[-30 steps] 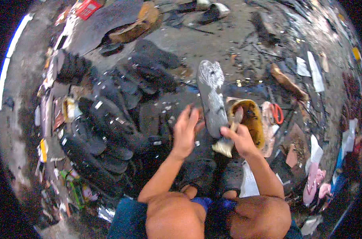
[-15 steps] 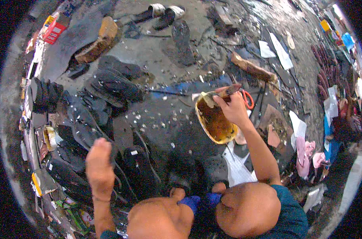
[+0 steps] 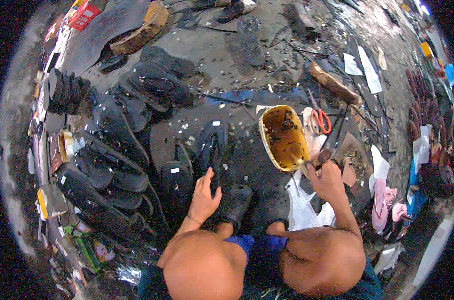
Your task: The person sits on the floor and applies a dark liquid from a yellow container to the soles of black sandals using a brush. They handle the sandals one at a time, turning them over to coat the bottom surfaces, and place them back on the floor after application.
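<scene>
Head view, right hand (image 3: 327, 177) dipping brush (image 3: 314, 161) in glue tub (image 3: 283, 137), left hand (image 3: 204, 195) on black sole (image 3: 214, 150)

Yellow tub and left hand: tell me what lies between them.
In the head view, between the yellow tub and the left hand lies dark sheet material on the floor, flecked with small white scraps.

A single head-worn fisheye view looks steeply down from above the person's knees (image 3: 267, 260) onto the littered ground (image 3: 267, 65), near enough that the bare forearms enter from six o'clock (straight edges bow toward the black rim), with the far ground stretching up toward twelve o'clock
</scene>
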The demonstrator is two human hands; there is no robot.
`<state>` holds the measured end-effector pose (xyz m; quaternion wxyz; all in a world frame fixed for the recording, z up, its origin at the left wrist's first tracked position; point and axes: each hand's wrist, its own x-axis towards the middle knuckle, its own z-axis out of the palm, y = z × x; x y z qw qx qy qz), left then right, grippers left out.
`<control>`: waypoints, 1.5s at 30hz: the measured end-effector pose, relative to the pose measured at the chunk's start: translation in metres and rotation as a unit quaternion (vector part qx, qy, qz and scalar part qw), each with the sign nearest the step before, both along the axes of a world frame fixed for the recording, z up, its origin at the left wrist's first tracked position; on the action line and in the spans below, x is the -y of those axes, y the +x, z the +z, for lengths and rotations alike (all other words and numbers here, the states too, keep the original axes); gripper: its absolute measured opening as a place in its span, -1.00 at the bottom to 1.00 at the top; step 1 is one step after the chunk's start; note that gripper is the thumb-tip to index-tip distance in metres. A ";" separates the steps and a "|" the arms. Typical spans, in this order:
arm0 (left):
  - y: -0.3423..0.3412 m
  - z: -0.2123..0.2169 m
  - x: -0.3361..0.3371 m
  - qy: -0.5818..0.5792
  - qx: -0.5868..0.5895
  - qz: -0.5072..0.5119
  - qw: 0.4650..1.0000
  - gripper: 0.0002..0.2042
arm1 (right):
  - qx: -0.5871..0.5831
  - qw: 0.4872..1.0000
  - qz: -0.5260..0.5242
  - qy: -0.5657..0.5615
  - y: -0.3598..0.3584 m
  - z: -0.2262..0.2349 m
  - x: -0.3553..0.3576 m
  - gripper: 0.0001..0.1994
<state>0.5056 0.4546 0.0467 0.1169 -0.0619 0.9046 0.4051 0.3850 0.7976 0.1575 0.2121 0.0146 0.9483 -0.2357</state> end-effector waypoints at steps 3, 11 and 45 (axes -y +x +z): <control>-0.030 -0.025 -0.015 -0.007 -0.093 0.108 0.990 -0.27 | 0.149 0.984 0.073 0.058 0.005 -0.008 -0.004 -0.65; -0.126 -0.050 -0.009 -0.251 -0.154 -0.019 0.956 -0.31 | 0.044 0.886 -0.106 -0.450 -0.022 -0.010 0.055 -0.76; -0.036 0.085 -0.019 0.796 0.286 0.300 0.442 -0.15 | 0.177 0.591 -0.334 -0.713 -0.064 -0.019 0.110 -0.72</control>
